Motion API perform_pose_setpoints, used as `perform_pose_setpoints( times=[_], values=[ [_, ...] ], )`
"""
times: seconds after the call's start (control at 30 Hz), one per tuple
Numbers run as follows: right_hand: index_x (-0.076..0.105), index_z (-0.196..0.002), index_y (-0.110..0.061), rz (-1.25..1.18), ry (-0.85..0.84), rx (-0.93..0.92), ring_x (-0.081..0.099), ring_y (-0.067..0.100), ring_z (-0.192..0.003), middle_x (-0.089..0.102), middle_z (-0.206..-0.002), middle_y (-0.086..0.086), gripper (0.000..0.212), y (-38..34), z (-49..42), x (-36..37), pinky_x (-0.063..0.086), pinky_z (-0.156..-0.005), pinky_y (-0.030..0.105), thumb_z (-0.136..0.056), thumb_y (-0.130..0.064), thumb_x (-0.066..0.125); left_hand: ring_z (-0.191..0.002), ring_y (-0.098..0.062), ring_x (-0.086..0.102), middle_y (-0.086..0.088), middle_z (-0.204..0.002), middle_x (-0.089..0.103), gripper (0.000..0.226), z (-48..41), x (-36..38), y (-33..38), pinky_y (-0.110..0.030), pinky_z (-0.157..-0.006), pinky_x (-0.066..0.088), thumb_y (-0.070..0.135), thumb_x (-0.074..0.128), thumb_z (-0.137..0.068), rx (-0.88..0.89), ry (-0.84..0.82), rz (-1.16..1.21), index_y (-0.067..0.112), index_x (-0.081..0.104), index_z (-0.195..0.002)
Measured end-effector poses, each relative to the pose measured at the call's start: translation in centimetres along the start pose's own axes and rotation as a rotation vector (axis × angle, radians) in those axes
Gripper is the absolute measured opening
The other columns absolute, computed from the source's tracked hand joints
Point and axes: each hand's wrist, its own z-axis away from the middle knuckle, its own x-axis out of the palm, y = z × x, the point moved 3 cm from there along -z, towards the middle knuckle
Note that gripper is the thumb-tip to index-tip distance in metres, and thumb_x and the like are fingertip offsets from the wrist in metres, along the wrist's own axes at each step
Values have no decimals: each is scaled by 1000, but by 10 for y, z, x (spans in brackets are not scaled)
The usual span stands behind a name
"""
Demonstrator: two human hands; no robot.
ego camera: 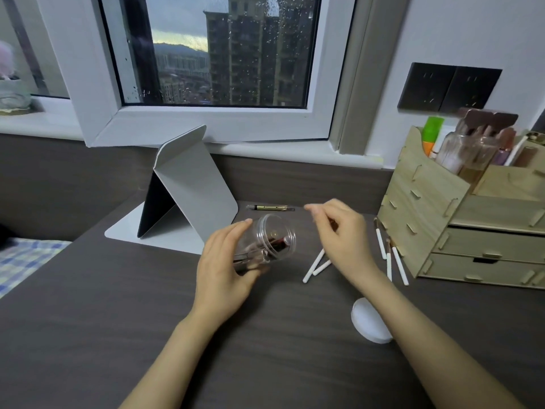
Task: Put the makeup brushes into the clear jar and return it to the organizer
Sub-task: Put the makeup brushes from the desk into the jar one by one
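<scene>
My left hand [225, 262] grips the clear jar [269, 240], tilted with its mouth toward the right; a dark brush lies inside it. Just right of the mouth my right hand [339, 231] hovers with loosely curled fingers and nothing in them. Two white-handled brushes [317, 267] lie on the dark desk under that hand. Three more white-handled brushes [392, 258] lie beside the wooden organizer [427, 208] at the right.
A folded grey tablet stand [188, 187] sits behind the jar. A dark pen [269, 207] lies near the back wall. A round white lid [368, 321] rests by my right forearm. Bottles fill the organizer's top compartments [469, 146]. A checked cloth [26, 261] lies at the left.
</scene>
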Motion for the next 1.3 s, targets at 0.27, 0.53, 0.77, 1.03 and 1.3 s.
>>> perform_pose_setpoints(
  times=[0.27, 0.53, 0.77, 1.03, 1.3],
  values=[
    [37, -137, -8, 656, -516, 121, 45, 37, -121, 46, -140, 14, 43, 89, -61, 92, 42, -96, 45, -95, -10, 38, -104, -3, 44, 11, -111, 50, 83, 2, -5, -3, -3, -88, 27, 17, 88, -54, -185, 156, 45, 25, 43, -124],
    [52, -119, -5, 943, -518, 3, 50, 34, -112, 56, -124, 14, 29, 114, -87, 143, 44, -86, 41, -94, -16, 44, -107, -9, 44, 11, -112, 48, 83, 0, -2, -8, -5, -91, 25, 18, 87, -55, -199, 178, 3, 25, 41, -123],
    [56, -112, -1, 786, -422, 53, 51, 36, -108, 57, -118, 18, 26, 99, -76, 127, 46, -83, 41, -90, -7, 45, -107, -11, 44, 13, -112, 47, 82, 0, -1, -9, -11, -90, 28, 21, 87, -56, -207, 165, -8, 24, 41, -125],
    [68, -94, -15, -51, -177, 223, 53, 13, -73, 63, -79, 3, 11, 12, -32, 4, 42, -64, 15, -86, -15, 60, -105, -12, 45, 11, -110, 47, 80, 2, -2, -3, -13, -90, 30, 16, 87, -56, -130, 139, -10, 20, 43, -123],
    [67, -87, -23, 311, -352, 3, 50, 6, -76, 58, -74, -8, 9, -41, 34, -62, 36, -63, 11, -85, -20, 59, -109, -16, 48, -7, -118, 59, 75, 6, 8, 9, -17, -94, 31, 14, 84, -59, 21, -13, -49, 16, 45, -123]
  ],
)
